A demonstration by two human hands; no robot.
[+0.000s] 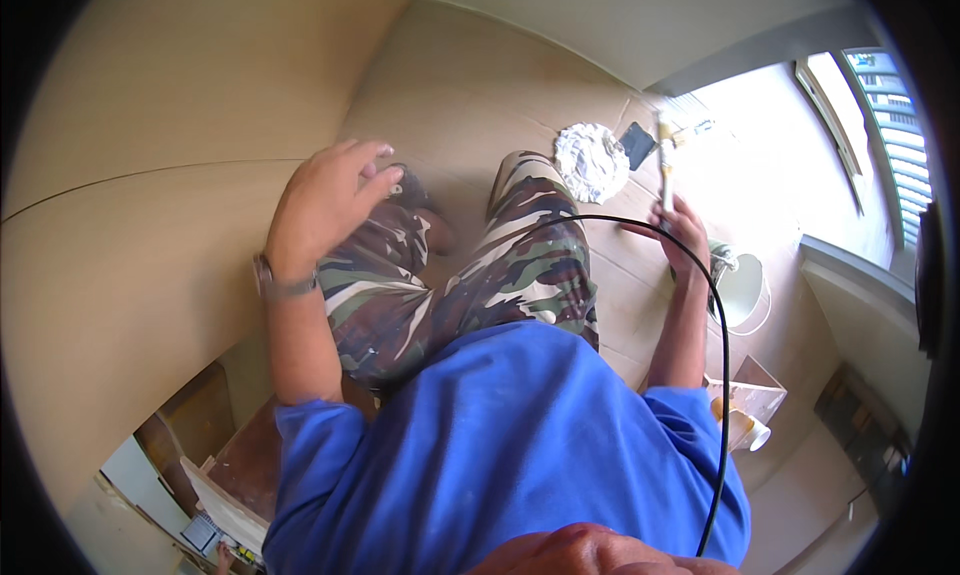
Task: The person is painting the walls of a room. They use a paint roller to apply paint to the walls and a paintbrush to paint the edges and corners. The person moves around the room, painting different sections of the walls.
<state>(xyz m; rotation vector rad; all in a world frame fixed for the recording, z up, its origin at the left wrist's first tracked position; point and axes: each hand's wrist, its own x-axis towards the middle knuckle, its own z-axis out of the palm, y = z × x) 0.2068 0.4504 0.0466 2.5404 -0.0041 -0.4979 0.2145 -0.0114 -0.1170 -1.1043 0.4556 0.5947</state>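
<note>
My left hand (pixel 335 195) is raised above my left knee, close to the large beige panel. Its fingers are loosely bent with the thumb apart, and nothing shows between them. Out to the right, my right hand (pixel 682 233) is closed round the lower end of a slim, pale-handled tool (pixel 667 170), which points away from me. Glare washes out the tool's far end, so I cannot tell its kind. Left of the tool, a round mass of white paste (pixel 592 163) lies on the floor, with a dark, flat, square piece (pixel 637 145) at its right edge.
A beige panel (pixel 150 105) rises on the left. To the right stand a white bucket (pixel 740 293) and, nearer, a tipped white cup-like container (pixel 757 435). A black cable (pixel 722 375) arcs across my front and right forearm. Bright light enters by a slatted window (pixel 885 125).
</note>
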